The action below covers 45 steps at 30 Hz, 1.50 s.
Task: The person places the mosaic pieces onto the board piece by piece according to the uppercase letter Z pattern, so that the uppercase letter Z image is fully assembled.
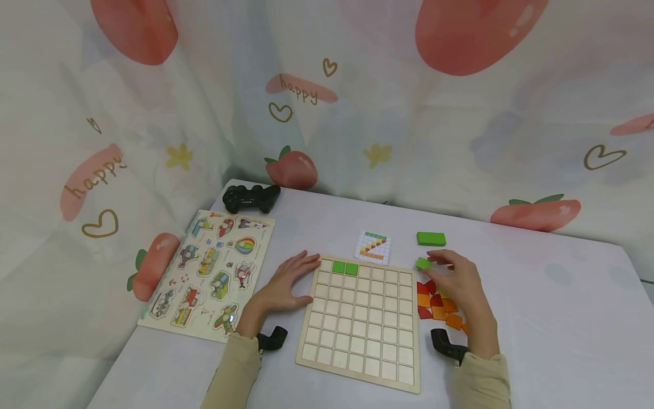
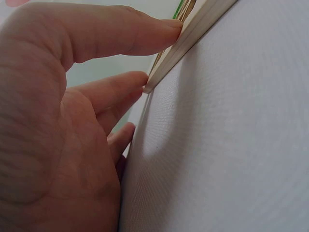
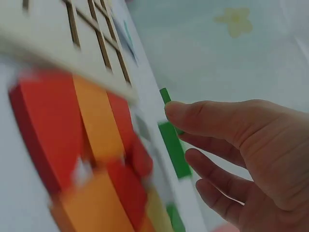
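Note:
A square wooden grid board (image 1: 364, 318) lies flat on the table, with two green square tiles (image 1: 345, 268) side by side in its top row. My left hand (image 1: 284, 287) rests at the board's upper left edge, fingers extended. In the left wrist view, the thumb (image 2: 154, 36) touches the board's wooden rim (image 2: 186, 36). Right of the board, my right hand (image 1: 456, 278) pinches a small green tile (image 1: 423, 263) between thumb and fingers. Below that hand are several red and orange pieces (image 1: 437, 313), partly hidden by it.
A pattern card (image 1: 373, 247) lies behind the board. A green block (image 1: 431, 238) sits at the back right. On the left are a picture puzzle board (image 1: 206, 272) and a black game controller (image 1: 251, 198). A printed curtain (image 1: 357, 113) hangs behind the table.

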Tool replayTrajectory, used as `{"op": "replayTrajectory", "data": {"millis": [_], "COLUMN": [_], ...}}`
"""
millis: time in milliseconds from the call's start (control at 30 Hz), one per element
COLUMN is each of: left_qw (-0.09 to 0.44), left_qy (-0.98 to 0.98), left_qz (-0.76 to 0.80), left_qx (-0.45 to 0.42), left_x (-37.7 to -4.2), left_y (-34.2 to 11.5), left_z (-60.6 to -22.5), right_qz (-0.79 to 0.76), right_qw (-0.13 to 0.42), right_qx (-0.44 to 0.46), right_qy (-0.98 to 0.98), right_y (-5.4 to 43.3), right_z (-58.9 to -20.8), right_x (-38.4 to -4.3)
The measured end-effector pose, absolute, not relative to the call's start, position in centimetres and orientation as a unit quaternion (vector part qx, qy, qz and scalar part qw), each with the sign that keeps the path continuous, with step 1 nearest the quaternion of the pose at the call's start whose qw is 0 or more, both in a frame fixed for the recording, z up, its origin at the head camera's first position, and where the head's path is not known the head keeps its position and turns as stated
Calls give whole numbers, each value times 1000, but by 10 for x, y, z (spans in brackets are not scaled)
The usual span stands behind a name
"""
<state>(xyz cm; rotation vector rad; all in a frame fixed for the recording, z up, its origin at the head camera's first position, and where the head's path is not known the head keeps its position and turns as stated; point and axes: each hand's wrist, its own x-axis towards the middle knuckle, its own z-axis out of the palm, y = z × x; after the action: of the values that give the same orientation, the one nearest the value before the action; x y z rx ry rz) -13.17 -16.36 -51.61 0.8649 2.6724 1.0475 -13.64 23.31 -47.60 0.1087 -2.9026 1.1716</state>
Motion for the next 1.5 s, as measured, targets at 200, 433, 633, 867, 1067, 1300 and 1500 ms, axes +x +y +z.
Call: {"op": "replayTrajectory", "data": {"millis": [200, 433, 633, 867, 1067, 1300, 1500], "left_qw": [71, 73, 73, 73, 71, 64, 62], "left_qy": [889, 889, 888, 888, 888, 885, 885], "left_qz": [349, 347, 348, 348, 351, 354, 354], "left_qx": [288, 290, 293, 291, 289, 295, 298], "left_x": [-131, -132, -134, -134, -132, -132, -132], "left_y": [-165, -165, -164, -164, -164, -163, -164], "left_z": [-516, -515, -515, -515, -515, -515, -516], "right_qz": [380, 349, 333, 337, 333, 354, 347], "right_qw": [7, 11, 29, 43, 41, 42, 25], "right_qx": [137, 182, 178, 163, 150, 101, 12], "right_qy": [-915, -919, -926, -926, -930, -929, -937], "right_y": [186, 147, 137, 132, 128, 160, 209], "right_z": [-480, -484, -488, -492, -491, -480, -472], "right_x": [-141, -139, -139, -140, -139, -142, -139]}}
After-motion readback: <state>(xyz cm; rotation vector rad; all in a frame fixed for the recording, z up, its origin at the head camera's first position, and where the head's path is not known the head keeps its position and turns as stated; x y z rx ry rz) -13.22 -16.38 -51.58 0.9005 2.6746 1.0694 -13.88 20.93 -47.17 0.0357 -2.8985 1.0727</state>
